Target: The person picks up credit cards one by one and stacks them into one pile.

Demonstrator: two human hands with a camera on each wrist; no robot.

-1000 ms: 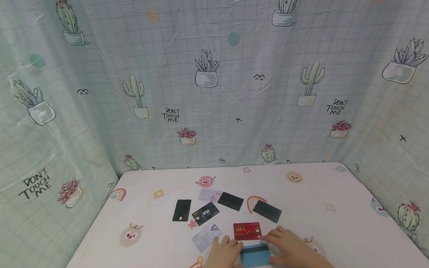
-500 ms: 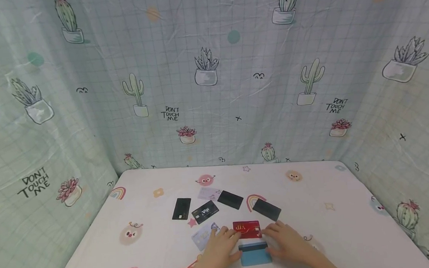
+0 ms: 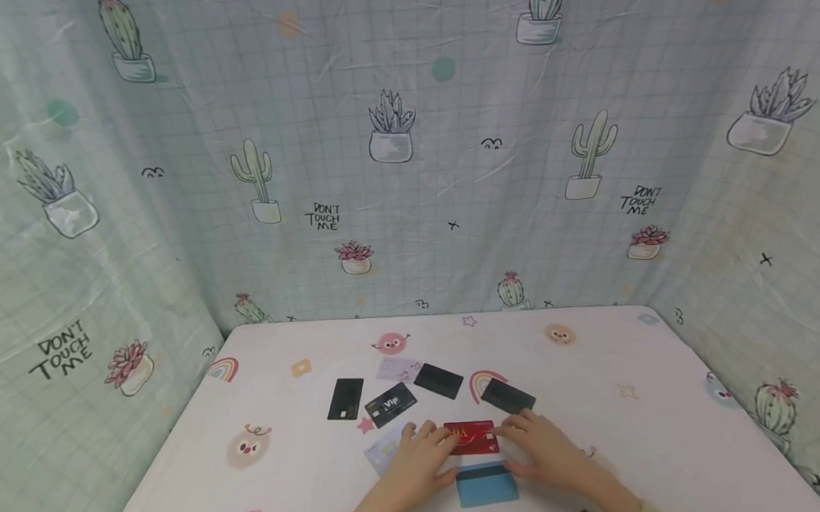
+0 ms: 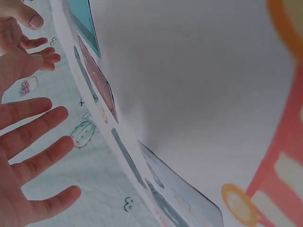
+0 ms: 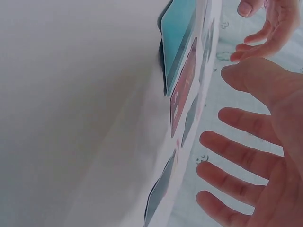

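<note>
A blue card (image 3: 488, 492) with a dark stripe along its far edge lies on the table between my hands. Just beyond it is a red VIP card (image 3: 479, 441), upside down to me. My left hand (image 3: 422, 459) hovers over the left side of both, its fingers overlapping the red card and a pale card (image 3: 378, 455) in the head view. From the right, my right hand (image 3: 545, 447) reaches toward the red card's right edge. Both wrist views show spread fingers above the table: the left hand (image 4: 28, 156) and the right hand (image 5: 265, 161) hold nothing.
Farther back lie a black VIP card (image 3: 391, 404), a black card (image 3: 346, 399) to its left, two dark cards (image 3: 439, 381) on the right and a pale purple card (image 3: 396, 368). The table (image 3: 646, 429) has printed cartoons. A cactus-patterned curtain (image 3: 408, 232) encloses the back and sides.
Both hands have moved from beside the blue card, away from me, toward the red card. The left hand now covers part of the pale card. The cards have stayed about where they were.
</note>
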